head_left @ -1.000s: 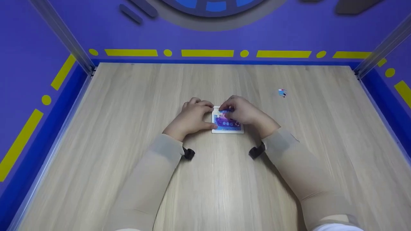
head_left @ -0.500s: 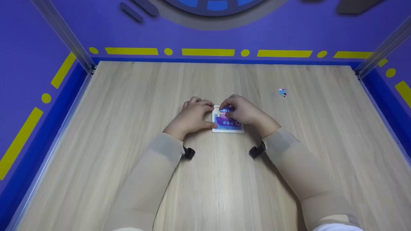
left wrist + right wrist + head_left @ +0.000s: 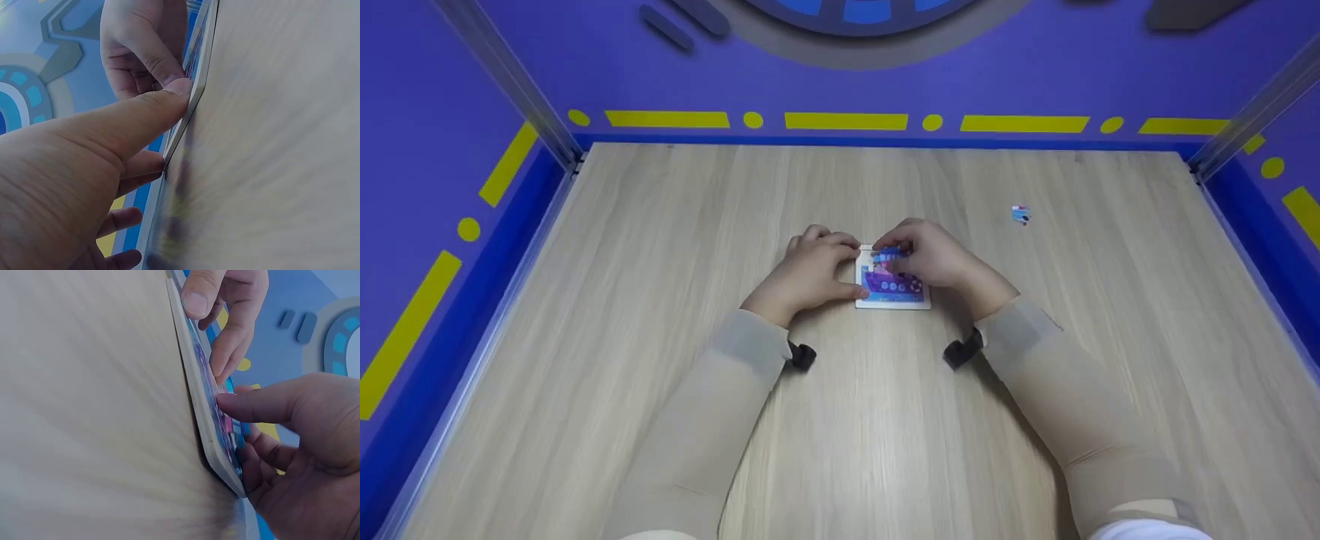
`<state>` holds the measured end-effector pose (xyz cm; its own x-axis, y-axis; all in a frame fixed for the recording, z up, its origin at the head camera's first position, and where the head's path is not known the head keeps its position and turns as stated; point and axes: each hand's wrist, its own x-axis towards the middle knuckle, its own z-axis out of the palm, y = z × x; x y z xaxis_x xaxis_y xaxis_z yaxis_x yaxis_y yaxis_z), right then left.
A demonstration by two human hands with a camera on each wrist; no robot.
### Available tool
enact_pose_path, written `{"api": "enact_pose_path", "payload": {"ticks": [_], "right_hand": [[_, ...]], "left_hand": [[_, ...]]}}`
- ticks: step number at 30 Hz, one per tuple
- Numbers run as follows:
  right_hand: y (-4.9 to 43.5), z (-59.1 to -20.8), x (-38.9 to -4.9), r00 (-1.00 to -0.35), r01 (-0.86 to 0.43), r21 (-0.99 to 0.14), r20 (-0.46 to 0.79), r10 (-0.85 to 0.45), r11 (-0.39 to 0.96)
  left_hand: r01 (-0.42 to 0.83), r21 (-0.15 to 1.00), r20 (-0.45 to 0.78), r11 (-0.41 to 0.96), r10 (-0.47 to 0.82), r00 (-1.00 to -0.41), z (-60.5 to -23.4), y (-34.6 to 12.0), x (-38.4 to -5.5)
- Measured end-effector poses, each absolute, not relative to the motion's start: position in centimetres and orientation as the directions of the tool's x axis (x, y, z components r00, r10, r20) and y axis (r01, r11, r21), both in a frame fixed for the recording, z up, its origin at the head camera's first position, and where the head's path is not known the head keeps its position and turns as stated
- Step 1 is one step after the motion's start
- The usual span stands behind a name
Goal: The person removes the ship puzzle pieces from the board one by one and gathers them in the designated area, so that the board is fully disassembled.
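Head view, seen at my remove: a small framed board (image 3: 894,305) lies flat on the wood-grain table (image 3: 855,435), near the middle of its width, between the two hands. Its pale border surrounds a printed scene, a purple ship (image 3: 892,286) on blue.

The left hand (image 3: 812,274) lies along the board's left edge, its grip wide: the thumb presses the near-left corner while the fingertips rest at the far-left corner. From the left wrist camera I see the thumb nearly straight, its tip on the border, and the other fingers spread apart beyond it.

The right hand (image 3: 934,259) arches over the far-right part of the board, its fingers bent and its grip narrow. In the right wrist view the thumb tip touches the printed surface, with the curled fingers close to the board's far side — whether a piece is pinched between them I cannot tell, since the hand hides much of that area.

A loose multicoloured piece (image 3: 1020,215) lies on the table farther back and to the right, well apart from the right hand. Beige sleeves (image 3: 705,420) cover both forearms, and a black device (image 3: 802,358) shows at each wrist. Behind the table stands a purple wall (image 3: 840,94) with a row of yellow bars and dots.
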<state>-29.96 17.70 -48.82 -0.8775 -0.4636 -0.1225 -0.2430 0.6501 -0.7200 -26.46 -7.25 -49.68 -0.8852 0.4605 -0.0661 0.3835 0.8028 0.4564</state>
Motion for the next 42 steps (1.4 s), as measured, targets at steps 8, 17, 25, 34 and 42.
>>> {"api": "enact_pose_path", "payload": {"ticks": [8,17,25,34,42], "right_hand": [[18.3,-48.6,-30.1,-0.878,-0.234,-0.754,-0.107,-0.466,0.614],[19.1,-48.8,-30.3,-0.869,-0.209,-0.751,-0.152,-0.471,0.627],[19.5,-48.6,-30.5,-0.861,-0.234,-0.735,-0.149,-0.487,0.637],[20.4,-48.5,-31.0,-0.878,-0.125,-0.882,-0.114,-0.464,0.454],[21.6,-48.4,-31.3,-0.927,0.183,-0.983,-0.178,-0.329,0.018]], "left_hand": [[0.380,0.462,-0.064,0.801,0.458,-0.887,-49.6,-7.2,-26.4],[0.378,0.467,-0.069,0.799,0.459,-0.886,-49.8,-7.2,-26.4],[0.381,0.461,-0.065,0.801,0.459,-0.886,-49.6,-7.1,-26.3],[0.389,0.451,-0.068,0.803,0.465,-0.883,-49.6,-7.3,-26.3],[0.384,0.456,-0.069,0.803,0.462,-0.884,-49.6,-7.2,-26.3]]}}
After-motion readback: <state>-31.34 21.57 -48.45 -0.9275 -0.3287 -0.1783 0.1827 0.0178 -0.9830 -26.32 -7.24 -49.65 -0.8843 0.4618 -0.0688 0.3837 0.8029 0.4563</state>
